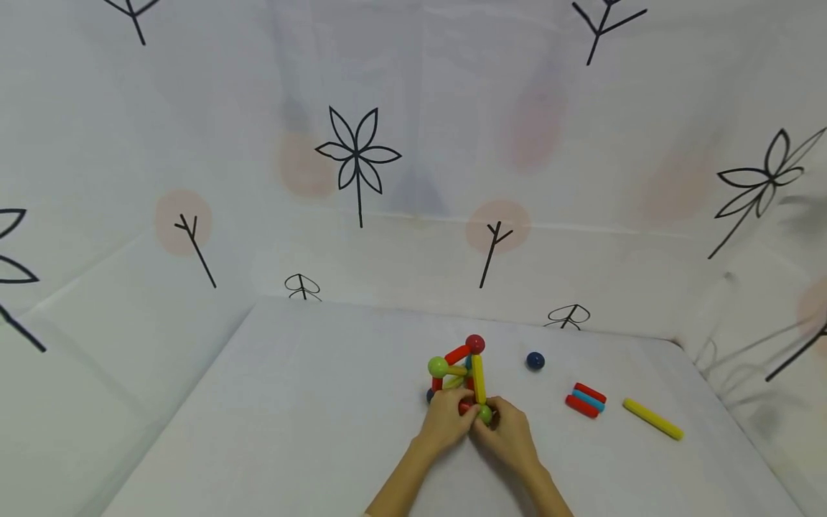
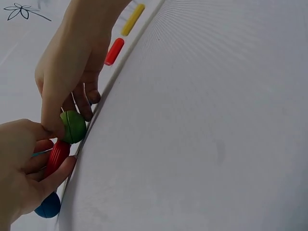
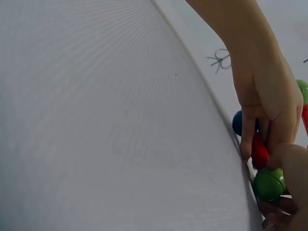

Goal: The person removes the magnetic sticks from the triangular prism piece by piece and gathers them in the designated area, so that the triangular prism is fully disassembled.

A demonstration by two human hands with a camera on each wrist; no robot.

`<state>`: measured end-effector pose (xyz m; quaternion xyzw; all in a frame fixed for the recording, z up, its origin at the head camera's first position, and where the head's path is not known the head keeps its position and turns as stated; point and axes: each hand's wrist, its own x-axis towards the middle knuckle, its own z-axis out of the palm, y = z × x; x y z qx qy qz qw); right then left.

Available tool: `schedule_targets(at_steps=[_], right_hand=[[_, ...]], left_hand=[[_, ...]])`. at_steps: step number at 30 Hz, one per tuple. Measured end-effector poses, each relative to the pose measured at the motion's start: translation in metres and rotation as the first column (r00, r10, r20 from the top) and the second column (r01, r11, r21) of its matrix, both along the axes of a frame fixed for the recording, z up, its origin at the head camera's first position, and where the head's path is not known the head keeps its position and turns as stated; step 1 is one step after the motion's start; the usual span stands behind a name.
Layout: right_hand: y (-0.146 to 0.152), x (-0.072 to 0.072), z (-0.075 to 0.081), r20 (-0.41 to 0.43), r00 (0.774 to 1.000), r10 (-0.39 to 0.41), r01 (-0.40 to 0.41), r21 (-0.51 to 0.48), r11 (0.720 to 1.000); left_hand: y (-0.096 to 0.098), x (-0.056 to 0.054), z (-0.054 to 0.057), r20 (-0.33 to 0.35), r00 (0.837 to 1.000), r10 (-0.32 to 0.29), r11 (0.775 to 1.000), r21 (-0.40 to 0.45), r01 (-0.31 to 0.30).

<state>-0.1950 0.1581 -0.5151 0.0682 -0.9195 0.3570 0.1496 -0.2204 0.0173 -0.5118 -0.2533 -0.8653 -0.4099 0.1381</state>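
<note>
A structure of rods and balls stands on the table in the head view, with a red ball (image 1: 474, 344) at its top, a light green ball (image 1: 438, 367) on the left and a yellow rod (image 1: 479, 379) sloping down its right side. My left hand (image 1: 444, 422) grips a red rod (image 2: 58, 157) low at the front, a blue ball (image 2: 48, 206) at one end of it. Fingers and thumb of my right hand (image 1: 512, 434) hold the green ball (image 2: 73, 127) at the rod's other end. The two hands partly hide the structure's base.
To the right lie a loose dark blue ball (image 1: 535, 361), two short red rods (image 1: 582, 406) with a light blue rod (image 1: 589, 401) between them, and a long yellow rod (image 1: 653, 419). A patterned white cloth (image 1: 413, 266) hangs behind the white table (image 1: 291, 431).
</note>
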Motion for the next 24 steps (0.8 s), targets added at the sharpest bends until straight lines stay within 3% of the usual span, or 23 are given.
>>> schedule_targets(at_steps=[13,24], right_hand=[[-0.0096,-0.0028,-0.0017,0.028,0.995,-0.096,0.098,-0.049,0.994],[-0.007,-0.003,-0.0023,0.025,0.995,-0.094,0.096,-0.069,0.993]], left_hand=[[0.0005,-0.0036,0.0018,0.025,1.0,-0.008,1.0,-0.023,0.009],[0.0035,-0.0036,0.0021,0.087,0.996,-0.029,0.999,-0.01,0.03]])
